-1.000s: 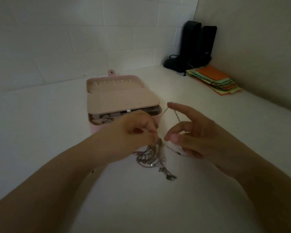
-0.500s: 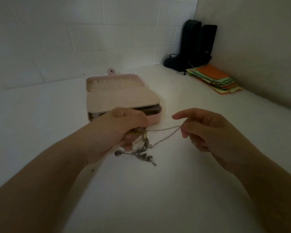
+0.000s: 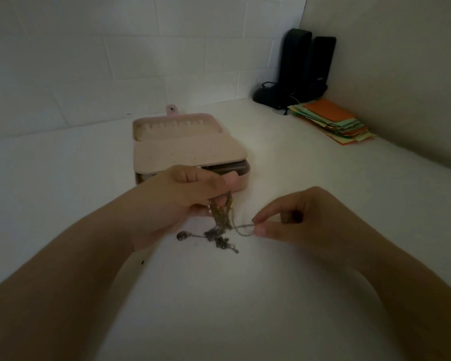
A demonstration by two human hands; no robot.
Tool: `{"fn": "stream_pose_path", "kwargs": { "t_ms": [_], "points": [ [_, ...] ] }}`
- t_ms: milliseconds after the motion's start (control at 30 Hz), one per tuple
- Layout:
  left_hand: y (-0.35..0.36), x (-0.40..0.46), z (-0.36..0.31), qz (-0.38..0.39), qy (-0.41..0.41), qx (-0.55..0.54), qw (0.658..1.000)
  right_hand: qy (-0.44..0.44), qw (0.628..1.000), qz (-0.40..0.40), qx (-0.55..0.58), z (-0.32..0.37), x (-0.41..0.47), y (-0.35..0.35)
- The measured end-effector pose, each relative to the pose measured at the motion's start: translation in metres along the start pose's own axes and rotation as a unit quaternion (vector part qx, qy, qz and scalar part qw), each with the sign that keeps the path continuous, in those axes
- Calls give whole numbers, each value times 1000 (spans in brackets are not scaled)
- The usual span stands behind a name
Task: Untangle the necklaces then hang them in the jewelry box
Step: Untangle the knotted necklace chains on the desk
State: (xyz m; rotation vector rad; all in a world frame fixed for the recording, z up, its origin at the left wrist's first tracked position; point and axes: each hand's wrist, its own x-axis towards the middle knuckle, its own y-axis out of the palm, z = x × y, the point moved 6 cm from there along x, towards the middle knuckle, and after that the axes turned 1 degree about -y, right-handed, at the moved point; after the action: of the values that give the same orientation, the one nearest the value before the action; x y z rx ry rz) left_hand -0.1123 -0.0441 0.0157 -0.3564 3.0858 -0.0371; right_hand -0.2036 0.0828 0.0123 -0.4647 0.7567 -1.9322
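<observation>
A tangled bunch of thin metal necklaces (image 3: 219,227) hangs from my left hand (image 3: 185,194), which is closed around its top just in front of the jewelry box. The lower tangle and a small round pendant (image 3: 181,235) rest on the white table. My right hand (image 3: 294,217) pinches one loop of chain pulled out to the right of the bunch. The pink jewelry box (image 3: 188,149) stands open behind my hands, its lid lying back with a row of hooks and an inner flap over the base.
A stack of coloured paper sheets (image 3: 333,121) lies at the back right beside the grey wall. Two black speakers (image 3: 302,66) stand in the corner. A white brick wall runs along the back of the white table (image 3: 219,308).
My right hand has moved in toward the bunch and lower, so the pulled-out chain loop is shorter. The left hand has stayed put, and the tangle has sunk onto the table.
</observation>
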Motion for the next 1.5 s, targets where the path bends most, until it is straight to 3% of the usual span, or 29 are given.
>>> {"fn": "stream_pose_path", "kwargs": {
  "t_ms": [267, 400, 533, 633, 800, 933, 1100, 1367, 1500],
  "points": [
    [10, -3, -5, 65, 21, -50, 996, -99, 993, 4, -68, 11, 3, 11],
    [11, -2, -5, 52, 15, -54, 997, -68, 995, -43, 62, 5, 5, -1],
    [12, -1, -1, 70, 8, -45, 996, -73, 990, 29, 121, 9, 2, 11],
    [12, -1, 1, 74, 0, -33, 997, -64, 983, 17, 170, 7, 2, 13],
    [0, 2, 3, -14, -10, 0, 1000, -48, 951, -52, 300, 0, 3, -7],
    [3, 0, 4, -15, -31, 1, 999, -55, 923, -54, 378, 0, 2, -9],
    [2, 2, 11, -22, -74, -7, 997, -51, 901, -47, 429, 6, 0, -8],
    [-2, 2, 12, -70, -73, 119, 988, -117, 873, -21, 474, 12, -6, -20],
    [2, 1, 8, -58, -70, 119, 989, -149, 866, -43, 475, 13, -7, -27]
  ]
}}
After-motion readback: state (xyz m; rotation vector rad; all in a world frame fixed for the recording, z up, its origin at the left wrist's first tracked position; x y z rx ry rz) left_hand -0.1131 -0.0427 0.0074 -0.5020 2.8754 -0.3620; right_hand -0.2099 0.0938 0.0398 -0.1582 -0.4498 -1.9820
